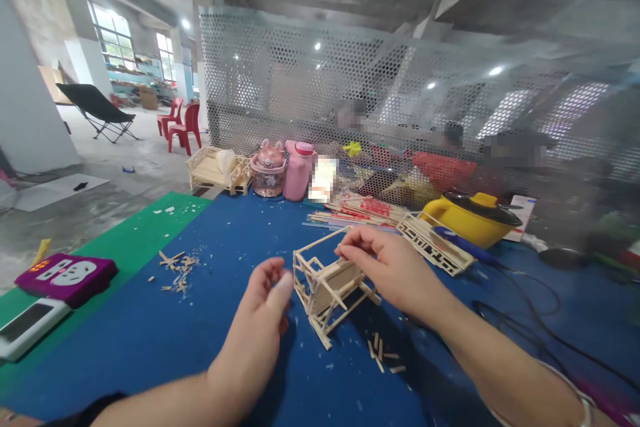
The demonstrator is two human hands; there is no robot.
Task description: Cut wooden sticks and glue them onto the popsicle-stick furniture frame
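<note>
A small furniture-like frame of thin wooden sticks [333, 283], with a flat panel in it, stands tilted on the blue table in front of me. My right hand [385, 263] reaches over its upper edge, thumb and forefinger pinched together; whatever is between the fingertips is too small to make out. Just left of the frame is my left hand [265, 313], its fingers loosely curved with a gap to the thumb and nothing visible in them. Short cut stick pieces [383, 352] lie in front of the frame, below my right hand.
More stick scraps [177, 270] lie to the left, near a purple power strip [67, 278]. Behind are a miniature wooden bench [213, 170], a pink bottle [299, 170], bundled sticks [363, 209], another stick frame [435, 243] and a yellow pot [467, 220]. Cables [530, 303] run at right.
</note>
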